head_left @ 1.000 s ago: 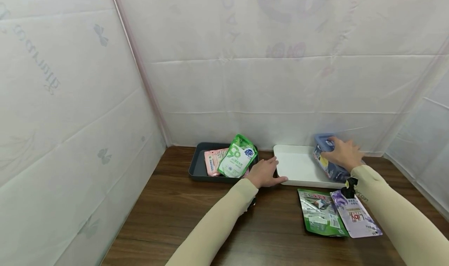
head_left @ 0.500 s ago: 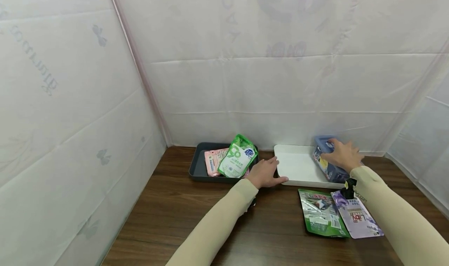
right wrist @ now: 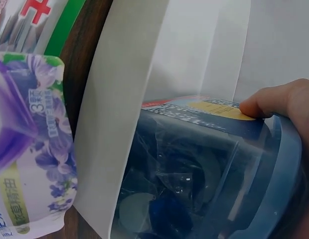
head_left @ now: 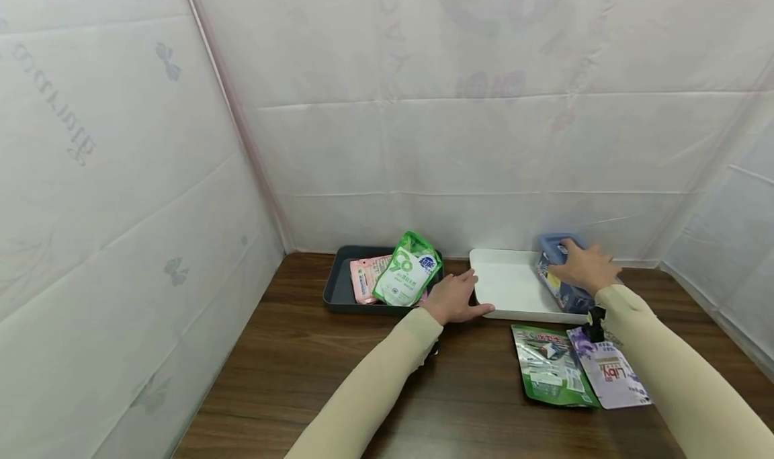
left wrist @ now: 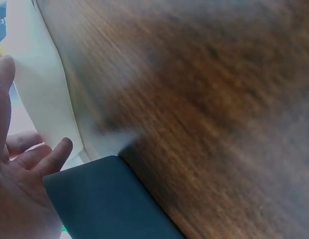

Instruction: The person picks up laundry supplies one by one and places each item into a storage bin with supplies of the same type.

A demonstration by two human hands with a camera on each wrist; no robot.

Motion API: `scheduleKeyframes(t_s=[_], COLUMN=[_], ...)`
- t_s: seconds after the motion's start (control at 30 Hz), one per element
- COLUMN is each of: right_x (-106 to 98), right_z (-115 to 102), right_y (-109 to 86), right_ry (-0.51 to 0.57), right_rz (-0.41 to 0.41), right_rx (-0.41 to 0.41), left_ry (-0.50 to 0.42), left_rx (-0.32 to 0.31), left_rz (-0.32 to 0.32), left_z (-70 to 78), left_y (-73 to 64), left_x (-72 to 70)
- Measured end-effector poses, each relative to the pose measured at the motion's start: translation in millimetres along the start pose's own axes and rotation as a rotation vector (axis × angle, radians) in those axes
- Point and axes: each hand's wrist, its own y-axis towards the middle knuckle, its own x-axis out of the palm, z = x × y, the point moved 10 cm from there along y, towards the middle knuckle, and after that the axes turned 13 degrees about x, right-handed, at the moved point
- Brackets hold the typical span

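My right hand [head_left: 584, 265] grips a blue, see-through plastic tub of laundry pods [right wrist: 194, 169] by its lid end, thumb against the labelled side. The tub stands in the right part of a shallow white tray [head_left: 508, 281]. My left hand [head_left: 452, 299] is at the white tray's left end, thumb and fingers spread. In the left wrist view its fingers [left wrist: 57, 154] lie close to the tray's wall; whether they press on it I cannot tell. Left of that hand is a dark grey tray [head_left: 341, 284] with a green-and-white pouch [head_left: 405, 277] on top of a pink pouch [head_left: 365, 281].
In front of the white tray, a silver-and-green pouch [head_left: 553, 365] and a purple pouch [head_left: 611, 371] lie flat side by side on the brown wooden table [head_left: 290, 378]. White plastic sheeting [head_left: 393, 150] hangs right behind the trays and along both sides.
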Motion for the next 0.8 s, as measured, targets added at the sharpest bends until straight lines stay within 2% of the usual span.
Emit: scheduleKeyframes(t_s=[0.33, 0.5, 0.8], right_x=[3.1, 4.0, 2.9], right_z=[-8.2, -7.1, -7.3], right_y=[1.7, -1.4, -3.3], right_ry=[-0.007, -0.009, -0.010], right_rz=[-0.009, -0.006, 0.009], right_rx=[0.005, 0.022, 0.014], left_ry=[-0.002, -0.011, -0.019], left_rx=[-0.019, -0.002, -0.007], left_rz=[-0.003, 0.001, 0.000], left_z=[-6.4, -4.9, -4.7], left_y=[-2.1, -1.8, -1.3], left_x=[-1.0, 0.7, 1.1])
